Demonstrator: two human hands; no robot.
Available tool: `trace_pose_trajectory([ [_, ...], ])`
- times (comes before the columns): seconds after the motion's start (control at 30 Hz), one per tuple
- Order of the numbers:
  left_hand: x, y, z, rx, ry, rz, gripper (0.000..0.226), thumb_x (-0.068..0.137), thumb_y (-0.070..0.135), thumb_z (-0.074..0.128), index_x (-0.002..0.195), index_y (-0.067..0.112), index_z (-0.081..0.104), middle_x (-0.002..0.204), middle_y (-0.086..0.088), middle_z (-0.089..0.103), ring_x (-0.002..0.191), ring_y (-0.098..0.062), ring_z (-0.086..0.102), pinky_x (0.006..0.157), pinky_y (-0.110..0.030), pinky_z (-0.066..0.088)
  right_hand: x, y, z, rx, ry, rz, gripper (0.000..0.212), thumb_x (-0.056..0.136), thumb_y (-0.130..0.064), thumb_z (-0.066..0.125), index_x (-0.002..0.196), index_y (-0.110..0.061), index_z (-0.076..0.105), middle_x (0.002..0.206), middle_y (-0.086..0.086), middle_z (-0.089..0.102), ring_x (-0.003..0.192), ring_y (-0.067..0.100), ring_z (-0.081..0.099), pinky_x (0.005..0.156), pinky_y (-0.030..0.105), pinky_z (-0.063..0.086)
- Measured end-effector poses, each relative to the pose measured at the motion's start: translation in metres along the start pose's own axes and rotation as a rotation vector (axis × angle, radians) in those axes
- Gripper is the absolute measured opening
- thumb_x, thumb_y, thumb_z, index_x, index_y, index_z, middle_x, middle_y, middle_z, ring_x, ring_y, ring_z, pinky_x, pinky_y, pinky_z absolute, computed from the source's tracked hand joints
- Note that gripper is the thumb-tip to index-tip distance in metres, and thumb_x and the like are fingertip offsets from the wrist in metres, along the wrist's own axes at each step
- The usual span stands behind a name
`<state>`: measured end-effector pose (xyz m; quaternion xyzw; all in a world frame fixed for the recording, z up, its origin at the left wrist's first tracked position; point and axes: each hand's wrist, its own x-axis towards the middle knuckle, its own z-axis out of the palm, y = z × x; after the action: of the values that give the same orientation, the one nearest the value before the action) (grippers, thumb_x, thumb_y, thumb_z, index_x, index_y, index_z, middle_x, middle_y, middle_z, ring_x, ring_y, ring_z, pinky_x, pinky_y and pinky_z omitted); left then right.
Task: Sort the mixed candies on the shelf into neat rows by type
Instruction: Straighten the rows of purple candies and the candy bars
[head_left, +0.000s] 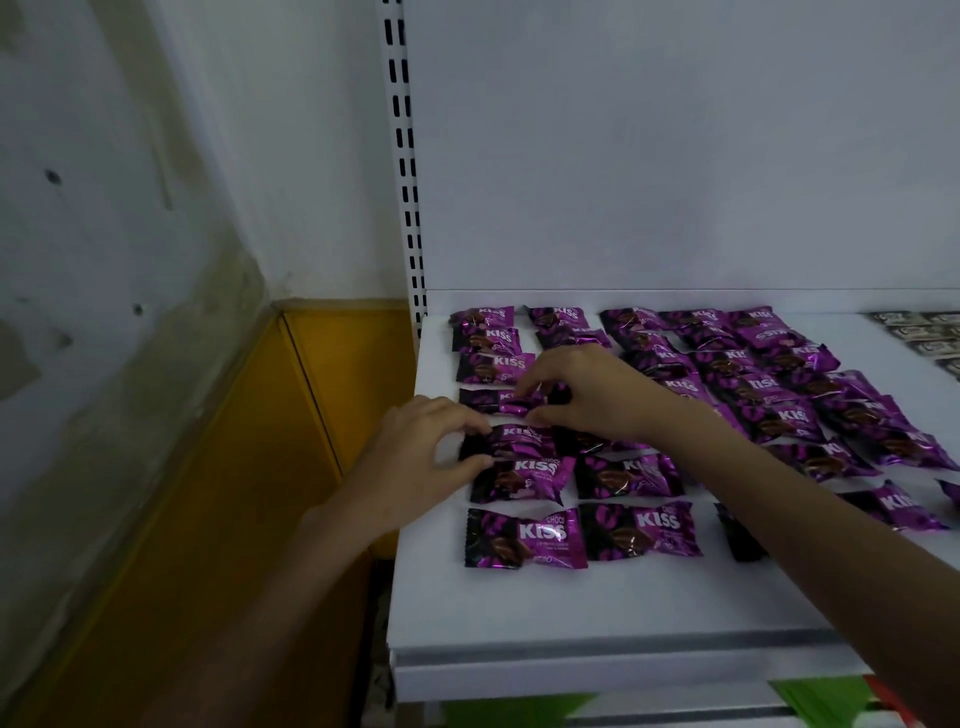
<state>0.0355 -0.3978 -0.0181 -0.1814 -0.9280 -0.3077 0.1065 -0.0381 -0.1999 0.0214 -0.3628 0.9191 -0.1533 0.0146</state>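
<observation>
On the white shelf (519, 608), left column, the left hand (415, 457) pinches a purple candy (519, 441) by its end. Just beyond, the right hand (587, 395) pinches a second candy (519, 404). The wrappers look light, crinkly and slippery, so the crimped ends are probably best to grip.

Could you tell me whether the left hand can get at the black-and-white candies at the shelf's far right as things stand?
Probably not: the left hand pinches a purple candy at the shelf's left end, and the right forearm lies across the way to the black-and-white candies.
</observation>
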Motion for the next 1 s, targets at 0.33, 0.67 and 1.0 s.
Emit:
trace_pose_trajectory([
  [0.33,0.011,0.001,-0.004,-0.065,0.064,-0.054,0.022,0.092,0.021,0.051,0.110,0.014,0.063,0.100,0.000,0.065,0.086,-0.011,0.060,0.069,-0.016,0.045,0.000,-0.003,0.008,0.029,0.123,0.036,0.021,0.095,-0.015,0.044,0.108,-0.009,0.059,0.090,0.010,0.067,0.075,0.024,0.059,0.072,0.040,0.049],
  [0.67,0.008,-0.006,-0.001,0.038,0.088,-0.050,0.024,0.088,0.028,0.057,0.109,0.018,0.064,0.106,0.003,0.056,0.100,-0.009,0.047,0.078,-0.017,0.035,-0.001,-0.003,0.013,-0.030,0.159,0.004,0.021,0.090,-0.024,0.057,0.107,-0.017,0.066,0.101,0.003,0.064,0.093,0.013,0.048,0.076,0.024,0.037],
  [1.0,-0.002,0.012,-0.007,-0.024,0.127,0.000,0.024,0.086,0.028,0.060,0.107,0.019,0.064,0.100,0.009,0.052,0.088,-0.002,0.048,0.071,-0.005,0.033,-0.016,-0.019,0.002,-0.011,0.238,-0.057,0.020,0.086,-0.032,0.060,0.096,-0.016,0.067,0.091,-0.001,0.059,0.079,0.014,0.055,0.072,0.034,0.049],
])
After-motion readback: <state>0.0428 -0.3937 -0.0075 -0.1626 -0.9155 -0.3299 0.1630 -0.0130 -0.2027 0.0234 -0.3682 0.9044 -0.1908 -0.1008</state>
